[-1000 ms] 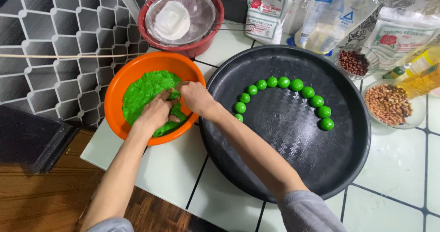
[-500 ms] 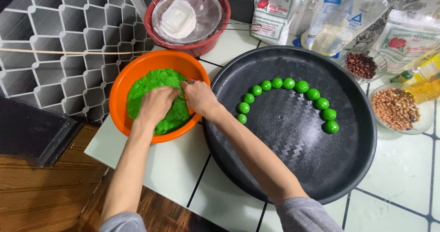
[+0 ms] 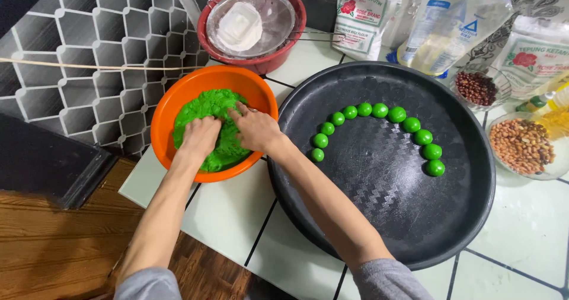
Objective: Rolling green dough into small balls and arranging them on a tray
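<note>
Green dough (image 3: 207,113) fills the orange bowl (image 3: 172,107) that sits on the white tiled tabletop (image 3: 228,217), near its left edge. Both my hands are down in it. My left hand (image 3: 200,137) lies knuckles-up on the near part of the mass, its fingers curled under and pressed into the dough, so I cannot tell whether they have pinched any of it off. My right hand (image 3: 256,128) comes in over the bowl's right rim, its fingers (image 3: 237,111) bent and dug into the dough just beside the left hand; they are closed onto the mass rather than spread.

Touching the bowl on its right is a wide black round tray (image 3: 379,217). On it lies an arc of small green dough balls (image 3: 379,109), ten as far as I can count, curving from the tray's left side up and round to the right, each just beside the next.

Behind the bowl stands a red basin (image 3: 278,60) with a wire sieve resting in it and white flour (image 3: 239,27) heaped in the sieve. Along the back lean several plastic bags of flour (image 3: 450,27). At the right edge are a small glass dish of dark red beans (image 3: 476,88) and a larger glass dish of peanuts (image 3: 521,146), well apart from my hands.
</note>
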